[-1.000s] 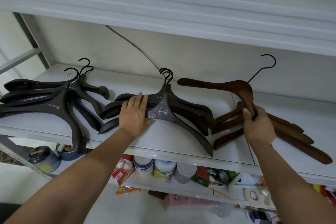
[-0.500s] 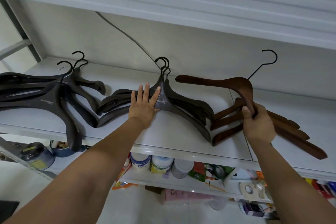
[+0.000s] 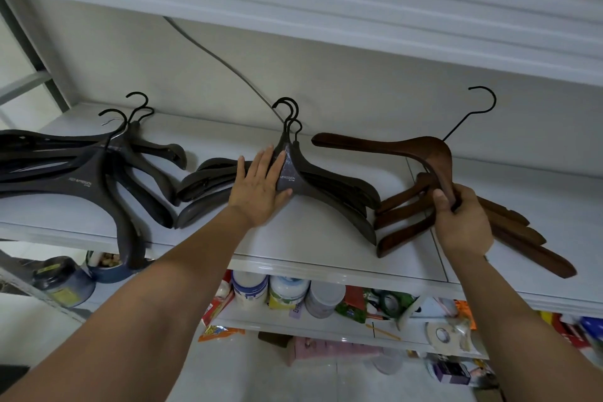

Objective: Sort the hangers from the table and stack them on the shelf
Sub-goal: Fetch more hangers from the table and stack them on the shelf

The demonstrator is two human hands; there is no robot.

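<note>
Hanging from right grip (image 3: 456, 206): brown hanger (image 3: 408, 148).

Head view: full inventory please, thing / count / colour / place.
Left hanger pile: several, exact count unclear, black, left end of the shelf.
Middle hanger stack: several, dark brown-grey, black hooks, shelf centre.
Brown wooden hangers: at least three lying flat, shelf right.
Raised brown hanger: one, black hook, tilted up above the brown pile.
Shelf: one, white.
Cable: one, grey, on the back wall.
Jars and packets: many, mixed colours, lower shelf.
Left hand: flat on the middle stack.
Right hand: gripping the raised hanger.
</note>
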